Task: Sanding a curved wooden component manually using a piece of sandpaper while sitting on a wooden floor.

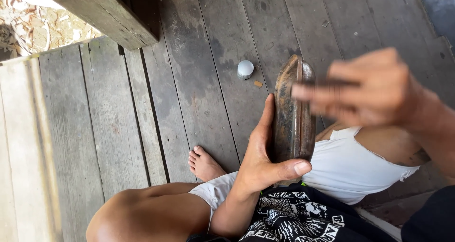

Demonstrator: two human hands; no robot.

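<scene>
Gripping a rusty metal piece [294, 114], left fingers [298, 167] wrapped; right hand [374, 88] blurred, small white jar [245, 69] beyond

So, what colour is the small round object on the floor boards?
White, a small round object on the grey wooden boards; the head view shows it.

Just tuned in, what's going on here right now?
A person sits on a weathered plank floor, holding a rusty, flat metal object upright on edge over their lap. The left hand grips its lower end, thumb across the front. The right hand, blurred, is at its upper part, fingers extended. A small white-capped jar stands on the boards beyond.
</scene>
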